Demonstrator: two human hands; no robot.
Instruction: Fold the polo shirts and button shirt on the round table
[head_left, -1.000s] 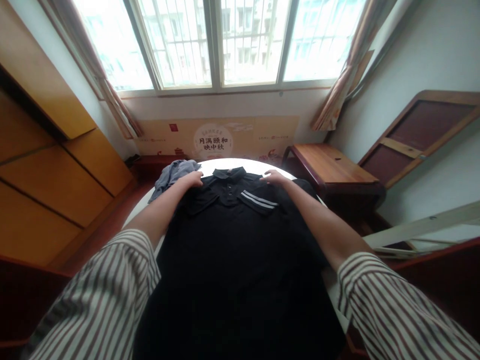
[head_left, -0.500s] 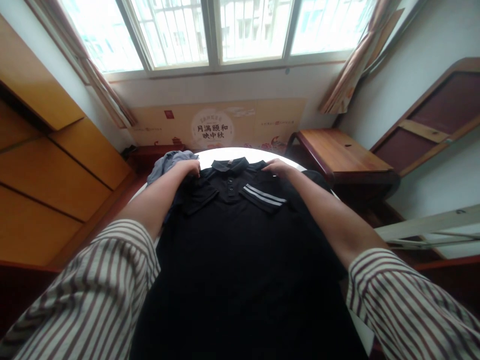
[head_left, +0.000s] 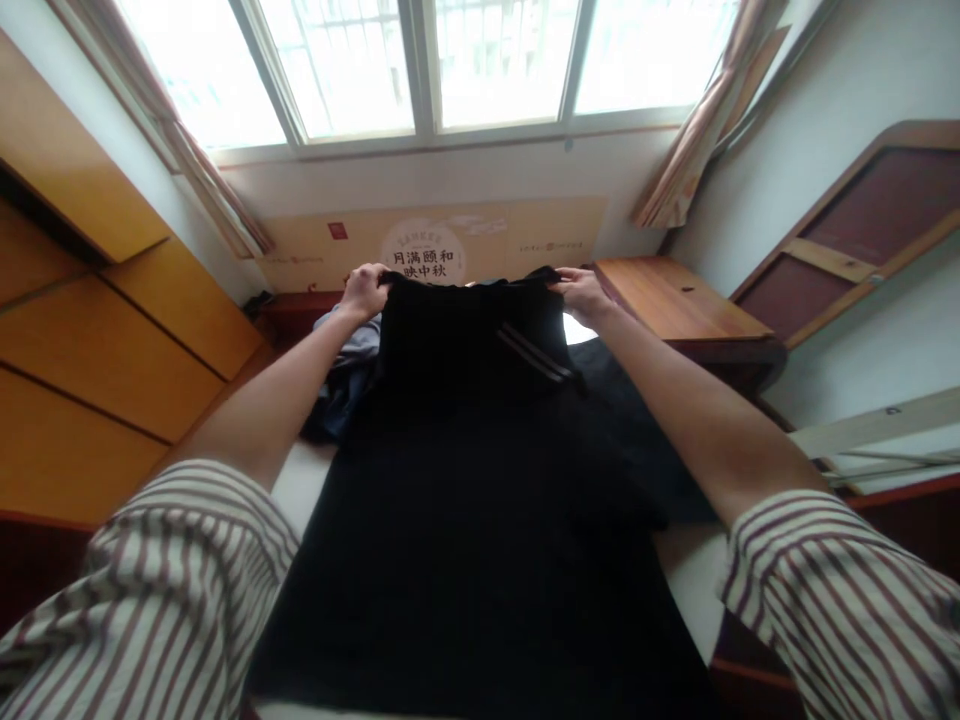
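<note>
A black polo shirt [head_left: 465,480] with two pale stripes on a sleeve stretches between my hands. My left hand [head_left: 367,290] grips its far left corner at the shoulder, fingers closed round the cloth. At the far right corner my right hand [head_left: 585,295] pinches the other shoulder. The shirt's far edge is raised above the white table [head_left: 694,570], while its lower part spreads toward me. The collar and buttons are mostly hidden in the dark cloth. Under the right side of the shirt lies another dark piece of cloth [head_left: 630,410].
Grey and dark blue clothes [head_left: 345,370] lie heaped at the table's left. Behind on the right stands a brown wooden side table [head_left: 667,295]. Orange cabinets [head_left: 97,380] line the left wall, and a window [head_left: 502,60] spans the back above a printed board [head_left: 540,240].
Both hands have lifted the shirt's shoulder end up off the table. The collar and buttons no longer show plainly, and more of the tabletop has come into view at the sides.
</note>
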